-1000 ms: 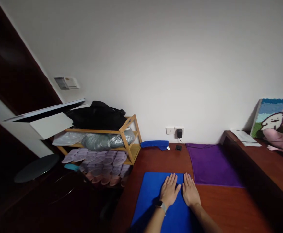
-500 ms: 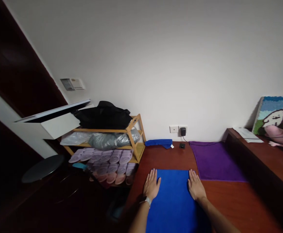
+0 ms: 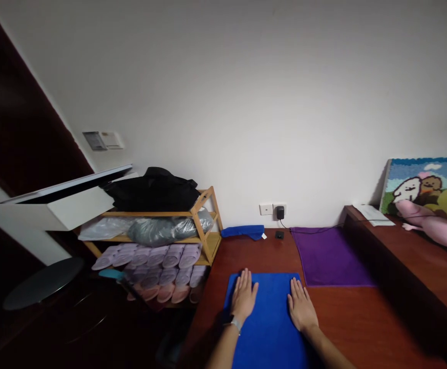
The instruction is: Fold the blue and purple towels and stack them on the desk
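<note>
A blue cloth [image 3: 271, 328] lies flat on the reddish-brown wooden table, running out of view at the bottom. My left hand [image 3: 245, 297] rests palm down on its left part, fingers stretched forward, a watch or band on the wrist. A strip of the cloth shows left of that hand. On the right edge, close to the far corner, my right hand [image 3: 302, 306] lies flat with straight fingers. Neither hand grips anything. Beyond and to the right, a purple cloth [image 3: 333, 256] is spread on the table.
A folded blue cloth [image 3: 242, 232] with a white tag lies by the wall, near a small black box [image 3: 279, 234] and a plugged-in adapter [image 3: 280, 212]. Left stands a wooden rack [image 3: 208, 230] with slippers and a black bag [image 3: 156, 189]. A pink plush toy [image 3: 434, 224] lies on the right-hand ledge.
My left hand has slid right, inward over the blue cloth, uncovering its left edge. My right hand stays near the right edge. The camera view has turned slightly right.
</note>
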`<state>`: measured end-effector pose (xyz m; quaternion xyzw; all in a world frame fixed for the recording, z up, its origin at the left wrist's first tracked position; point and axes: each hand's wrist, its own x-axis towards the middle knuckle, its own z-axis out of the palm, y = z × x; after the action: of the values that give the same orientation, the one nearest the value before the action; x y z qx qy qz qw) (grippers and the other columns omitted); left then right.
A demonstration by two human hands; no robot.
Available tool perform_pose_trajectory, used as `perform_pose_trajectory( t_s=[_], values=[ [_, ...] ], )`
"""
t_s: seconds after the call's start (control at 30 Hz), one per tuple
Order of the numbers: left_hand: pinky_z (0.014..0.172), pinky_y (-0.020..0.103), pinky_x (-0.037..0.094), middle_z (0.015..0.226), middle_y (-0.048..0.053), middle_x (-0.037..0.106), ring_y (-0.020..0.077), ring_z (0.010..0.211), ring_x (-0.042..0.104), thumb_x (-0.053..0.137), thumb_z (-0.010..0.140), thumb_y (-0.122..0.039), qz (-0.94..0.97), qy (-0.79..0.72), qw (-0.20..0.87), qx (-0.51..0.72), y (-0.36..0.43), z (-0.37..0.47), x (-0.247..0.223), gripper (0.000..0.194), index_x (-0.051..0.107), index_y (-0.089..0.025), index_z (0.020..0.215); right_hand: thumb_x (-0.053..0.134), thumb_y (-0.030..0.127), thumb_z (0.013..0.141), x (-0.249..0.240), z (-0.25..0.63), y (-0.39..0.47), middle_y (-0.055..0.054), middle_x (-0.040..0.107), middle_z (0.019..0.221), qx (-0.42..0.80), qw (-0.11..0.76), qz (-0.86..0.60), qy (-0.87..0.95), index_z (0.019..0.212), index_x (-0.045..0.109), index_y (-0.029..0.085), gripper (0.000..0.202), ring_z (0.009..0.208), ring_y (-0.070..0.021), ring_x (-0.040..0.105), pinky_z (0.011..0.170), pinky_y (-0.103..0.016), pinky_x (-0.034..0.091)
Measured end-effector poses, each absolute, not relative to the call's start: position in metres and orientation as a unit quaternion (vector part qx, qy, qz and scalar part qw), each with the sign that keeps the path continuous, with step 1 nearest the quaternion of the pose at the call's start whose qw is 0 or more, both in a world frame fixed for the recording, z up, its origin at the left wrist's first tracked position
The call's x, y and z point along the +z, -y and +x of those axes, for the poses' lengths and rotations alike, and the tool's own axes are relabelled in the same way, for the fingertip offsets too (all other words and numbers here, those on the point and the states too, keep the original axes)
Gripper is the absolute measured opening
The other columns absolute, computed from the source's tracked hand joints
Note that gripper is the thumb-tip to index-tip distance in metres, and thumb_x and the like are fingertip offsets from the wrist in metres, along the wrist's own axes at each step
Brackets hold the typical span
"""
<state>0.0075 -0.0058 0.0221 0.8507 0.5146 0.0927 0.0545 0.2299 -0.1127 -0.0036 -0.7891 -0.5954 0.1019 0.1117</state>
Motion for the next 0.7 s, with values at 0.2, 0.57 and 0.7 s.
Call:
perform_pose_trajectory(
  t_s=[0.2, 0.57, 0.7],
  values=[
    [0.129, 0.044, 0.023, 0.167, 0.004, 0.026, 0.0200, 0.155, 0.021, 0.009, 0.106, -0.046, 0.901, -0.402, 0.115, 0.119, 0.069, 0.109, 0.000, 0.063, 0.021, -0.020, 0.162, 0.020, 0.036, 0.100, -0.001, 0.231, 0.114, -0.007, 0.017, 0.168, 0.098, 0.098, -0.773, 0.619, 0.159, 0.027, 0.010, 0.065, 0.157, -0.0219, 0.011, 0.128, -0.042, 0.009],
    [0.126, 0.049, 0.029, 0.167, 0.007, 0.026, 0.0256, 0.154, 0.025, 0.021, 0.105, -0.056, 0.831, -0.550, 0.018, 0.085, 0.050, -0.053, -0.003, 0.067, 0.022, -0.022, 0.162, 0.013, 0.041, 0.101, -0.001, 0.230, 0.113, -0.007, 0.019, 0.168, 0.095, 0.117, -0.789, 0.596, 0.160, 0.023, 0.007, 0.069, 0.156, -0.0196, 0.013, 0.128, -0.039, 0.011],
    [0.125, 0.050, 0.029, 0.166, 0.008, 0.028, 0.0256, 0.153, 0.026, 0.023, 0.105, -0.055, 0.834, -0.544, 0.003, 0.095, 0.052, -0.067, -0.005, 0.066, 0.021, -0.022, 0.162, 0.015, 0.040, 0.101, 0.005, 0.225, 0.118, -0.010, 0.021, 0.167, 0.097, 0.097, -0.795, 0.591, 0.159, 0.024, 0.003, 0.069, 0.156, -0.0221, 0.014, 0.128, -0.041, 0.011]
  ],
)
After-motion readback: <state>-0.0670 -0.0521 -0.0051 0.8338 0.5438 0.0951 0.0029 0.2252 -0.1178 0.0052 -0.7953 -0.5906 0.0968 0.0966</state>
